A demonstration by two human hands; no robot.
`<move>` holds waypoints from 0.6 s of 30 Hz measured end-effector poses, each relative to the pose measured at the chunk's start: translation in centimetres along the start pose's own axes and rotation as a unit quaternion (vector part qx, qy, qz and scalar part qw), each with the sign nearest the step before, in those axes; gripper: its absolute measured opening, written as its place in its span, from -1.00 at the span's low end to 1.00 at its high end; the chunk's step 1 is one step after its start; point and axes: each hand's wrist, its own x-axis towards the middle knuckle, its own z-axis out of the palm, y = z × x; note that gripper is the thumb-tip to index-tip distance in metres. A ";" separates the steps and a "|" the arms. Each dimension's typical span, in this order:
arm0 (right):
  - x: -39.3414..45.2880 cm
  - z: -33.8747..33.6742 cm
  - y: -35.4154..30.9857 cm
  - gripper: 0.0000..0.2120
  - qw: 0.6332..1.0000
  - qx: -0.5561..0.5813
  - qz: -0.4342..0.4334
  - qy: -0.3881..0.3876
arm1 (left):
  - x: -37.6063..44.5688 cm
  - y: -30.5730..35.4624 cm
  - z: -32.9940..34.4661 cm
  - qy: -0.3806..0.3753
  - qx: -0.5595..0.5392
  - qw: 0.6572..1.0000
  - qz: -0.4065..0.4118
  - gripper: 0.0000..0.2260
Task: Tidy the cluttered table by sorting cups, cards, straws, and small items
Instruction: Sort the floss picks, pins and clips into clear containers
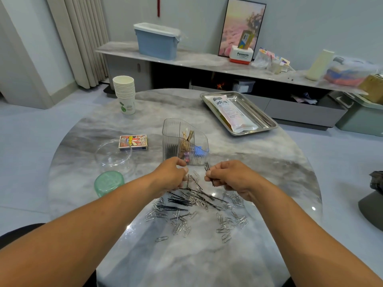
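Standing clear organizer (185, 141) holds gold pins (186, 141).

Grey marbling is seen on the table (259, 162); pins (180, 200) are black, clips (228, 224) silver, lid (109, 183) green.

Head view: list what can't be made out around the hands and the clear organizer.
- Left hand: its fingers curl away from the head camera, so whether they pinch a pin is hidden.
- Clear organizer: ribbed walls blur its contents; only gold clips and something blue show.
- Right hand: grips black bobby pins; their count is too small to tell.
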 end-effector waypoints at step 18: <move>0.3 1.2 1.3 -0.70 0.922 -0.388 -0.012 0.010 | -0.8 1.2 -0.8 -0.047 -0.317 0.938 -0.132 -0.64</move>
